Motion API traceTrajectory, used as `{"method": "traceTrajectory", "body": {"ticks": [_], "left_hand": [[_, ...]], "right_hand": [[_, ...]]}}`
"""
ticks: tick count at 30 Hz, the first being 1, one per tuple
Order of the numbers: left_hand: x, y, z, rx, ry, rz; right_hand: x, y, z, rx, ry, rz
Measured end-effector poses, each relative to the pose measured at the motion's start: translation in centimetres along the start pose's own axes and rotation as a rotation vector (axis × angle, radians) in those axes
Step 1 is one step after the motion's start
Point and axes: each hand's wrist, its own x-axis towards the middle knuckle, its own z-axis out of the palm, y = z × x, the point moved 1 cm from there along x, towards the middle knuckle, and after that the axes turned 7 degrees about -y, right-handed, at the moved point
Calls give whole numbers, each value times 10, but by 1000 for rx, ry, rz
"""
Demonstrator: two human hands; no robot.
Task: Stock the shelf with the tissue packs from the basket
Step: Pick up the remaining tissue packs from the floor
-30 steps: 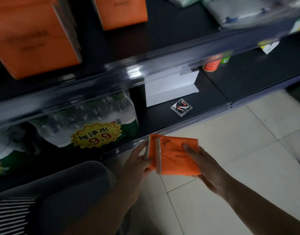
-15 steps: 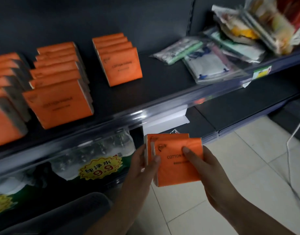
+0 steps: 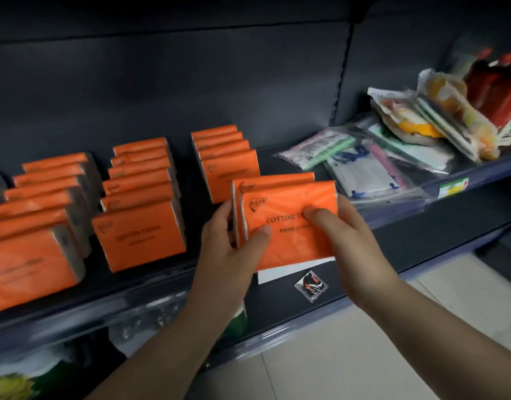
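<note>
Orange tissue packs (image 3: 291, 246) pinched between left hand (image 3: 228, 255) and right hand (image 3: 355, 249).

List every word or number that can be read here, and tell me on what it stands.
"COTTON TI": held tissue pack, rest covered by the right hand.
"COTTON TISSUE", faint: front shelf pack.
Smaller print under both: too blurred.
Price label: too small.
Small sachet: unreadable.
</note>
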Motion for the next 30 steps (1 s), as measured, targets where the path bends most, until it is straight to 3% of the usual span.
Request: {"method": "traceTrajectory", "body": {"ticks": [13,22,30], "left_hand": [[66,-4,-18,30,102,-113],[81,-19,-13,64,125,-54],[87,-32,-15,83,112,-131]], "right_hand": [[86,10,29,-12,-127,61],[103,35,43,14,-152,42],[106,44,43,-46,-178,40]]}}
